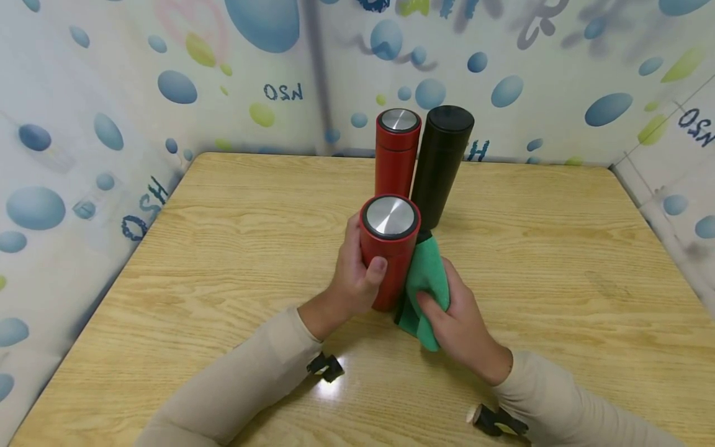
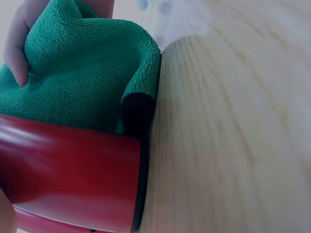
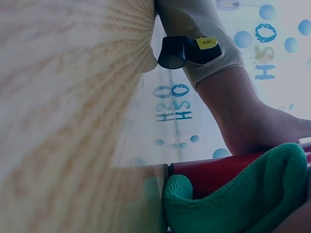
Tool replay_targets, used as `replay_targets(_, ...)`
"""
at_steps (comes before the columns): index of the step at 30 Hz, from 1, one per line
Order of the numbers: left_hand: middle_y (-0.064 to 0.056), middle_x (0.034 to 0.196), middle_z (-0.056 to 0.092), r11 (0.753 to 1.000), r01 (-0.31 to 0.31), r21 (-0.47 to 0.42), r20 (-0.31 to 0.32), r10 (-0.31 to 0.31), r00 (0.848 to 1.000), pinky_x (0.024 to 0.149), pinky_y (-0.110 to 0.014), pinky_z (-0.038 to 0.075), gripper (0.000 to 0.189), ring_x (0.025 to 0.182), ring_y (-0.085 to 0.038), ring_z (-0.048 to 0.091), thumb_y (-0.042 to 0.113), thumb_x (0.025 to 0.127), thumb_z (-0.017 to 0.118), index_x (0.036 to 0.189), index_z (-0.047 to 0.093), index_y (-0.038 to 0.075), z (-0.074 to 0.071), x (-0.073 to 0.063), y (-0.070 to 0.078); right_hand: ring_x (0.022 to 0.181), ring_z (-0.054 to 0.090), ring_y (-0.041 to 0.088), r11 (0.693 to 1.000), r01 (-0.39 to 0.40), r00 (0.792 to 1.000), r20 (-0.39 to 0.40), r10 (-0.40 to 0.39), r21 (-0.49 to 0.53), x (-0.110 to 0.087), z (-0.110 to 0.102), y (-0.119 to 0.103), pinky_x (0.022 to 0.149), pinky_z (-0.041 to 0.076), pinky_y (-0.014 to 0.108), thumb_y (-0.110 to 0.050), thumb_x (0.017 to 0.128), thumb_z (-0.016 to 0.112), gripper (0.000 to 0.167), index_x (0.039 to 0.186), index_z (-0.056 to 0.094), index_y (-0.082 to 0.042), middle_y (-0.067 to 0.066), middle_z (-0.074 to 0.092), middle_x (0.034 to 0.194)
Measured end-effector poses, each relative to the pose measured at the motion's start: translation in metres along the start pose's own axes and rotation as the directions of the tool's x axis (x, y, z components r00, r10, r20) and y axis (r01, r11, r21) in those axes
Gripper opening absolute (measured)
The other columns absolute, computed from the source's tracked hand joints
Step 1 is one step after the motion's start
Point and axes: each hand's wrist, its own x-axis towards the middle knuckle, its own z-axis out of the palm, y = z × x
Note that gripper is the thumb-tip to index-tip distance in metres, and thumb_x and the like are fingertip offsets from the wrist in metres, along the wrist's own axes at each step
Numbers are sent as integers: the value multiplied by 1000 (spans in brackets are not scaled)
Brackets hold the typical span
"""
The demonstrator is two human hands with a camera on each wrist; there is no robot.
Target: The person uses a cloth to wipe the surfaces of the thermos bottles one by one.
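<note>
A red thermos flask (image 1: 398, 264) with a silver-topped lid (image 1: 390, 216) stands upright at the middle of the table. My left hand (image 1: 354, 276) grips its left side, thumb across the front. In my right hand (image 1: 463, 326) is a folded green cloth (image 1: 429, 276), pinched under the thumb and laid along the flask's right side. The left wrist view has the cloth (image 2: 87, 73) against the lower body of the flask (image 2: 77, 170), whose dark base ring meets the tabletop. Fingers (image 2: 18, 56) of the right hand press into the cloth there.
Just behind stand a second red flask (image 1: 395, 161) with a silver-topped lid and a taller black flask (image 1: 441, 167). The wooden table (image 1: 251, 236) ends at a patterned wall (image 1: 223, 105). Small black cameras (image 1: 326, 367) hang at both wrists.
</note>
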Motion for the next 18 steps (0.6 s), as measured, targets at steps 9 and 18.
replay_targets(9,-24,131,52,1000,-3,-10,-1,3,1000,100,-42,53,90,120,-32,54,70,94,43,141,27,-5,0,0,0,98,59,14,1000,-4,1000,24,4,-14,1,-1,1,87,52,25,3,92,57,52,141,47,-10,9,64,115)
replay_targets(18,-25,131,53,1000,-15,2,-7,15,1000,101,-42,53,90,120,-32,54,70,94,42,141,28,-5,0,0,-1,100,59,15,1000,-16,999,46,16,-14,2,-1,2,89,52,26,3,92,57,53,142,46,-9,9,64,118)
